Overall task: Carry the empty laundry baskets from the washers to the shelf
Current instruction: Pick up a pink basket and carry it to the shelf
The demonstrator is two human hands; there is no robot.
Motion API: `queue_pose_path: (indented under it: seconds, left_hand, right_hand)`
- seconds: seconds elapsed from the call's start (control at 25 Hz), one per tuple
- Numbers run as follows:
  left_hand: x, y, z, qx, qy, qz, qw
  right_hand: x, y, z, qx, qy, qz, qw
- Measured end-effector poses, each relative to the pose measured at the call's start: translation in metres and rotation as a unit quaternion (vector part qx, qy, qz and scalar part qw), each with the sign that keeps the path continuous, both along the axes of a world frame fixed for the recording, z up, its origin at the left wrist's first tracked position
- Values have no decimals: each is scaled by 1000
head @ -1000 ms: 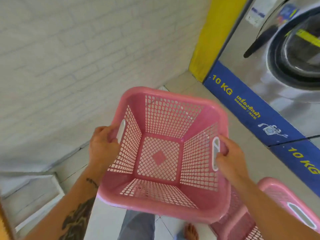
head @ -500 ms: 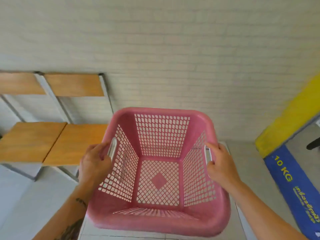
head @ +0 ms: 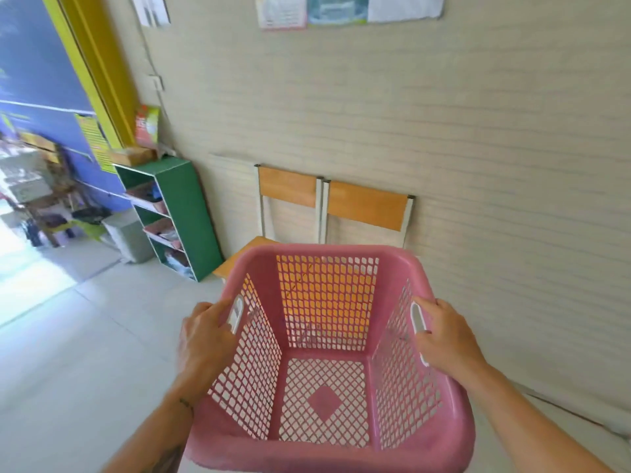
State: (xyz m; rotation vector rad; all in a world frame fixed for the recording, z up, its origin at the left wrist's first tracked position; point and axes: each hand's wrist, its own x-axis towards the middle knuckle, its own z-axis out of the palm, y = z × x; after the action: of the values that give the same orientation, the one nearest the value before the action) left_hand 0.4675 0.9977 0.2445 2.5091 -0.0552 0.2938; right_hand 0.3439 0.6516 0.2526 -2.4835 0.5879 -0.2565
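Pink lattice-sided plastic laundry basket (head: 327,339) hangs empty between your left hand (head: 205,343) and right hand (head: 447,339), each gripping a side handle. You're mid-carry; next, likely steer left to the green open-fronted shelf unit (head: 181,213).

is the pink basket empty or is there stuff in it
Empty: the basket shows only bare mesh floor and walls, held by the left hand and right hand.

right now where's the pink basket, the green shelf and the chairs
pink basket (head: 327,448): head view, on its near rim
green shelf (head: 191,213): head view, on its green side panel
chairs (head: 367,205): head view, on the right chair's wooden backrest
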Motion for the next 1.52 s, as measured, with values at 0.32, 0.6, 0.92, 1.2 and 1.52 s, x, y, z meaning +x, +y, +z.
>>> queue_pose_path:
  seconds: [0.32, 0.6, 0.92, 1.2, 1.52]
  left_hand:
    - [87, 195, 28, 20, -28, 78, 996]
    - [224, 267, 19, 19, -36, 140, 989]
    - [381, 342, 26, 30, -8, 226, 974]
    - [551, 421, -19, 32, 6, 190, 981]
    - [764, 456, -64, 38, 69, 72, 994]
  right_hand:
    - [137, 176, 14, 19, -35, 74, 996]
    - [323, 241, 0, 50, -69, 117, 989]
    - [540, 321, -17, 68, -57, 188, 978]
    - [679, 399, -62, 84, -32, 163, 982]
    - [793, 458, -101, 82, 35, 6, 996]
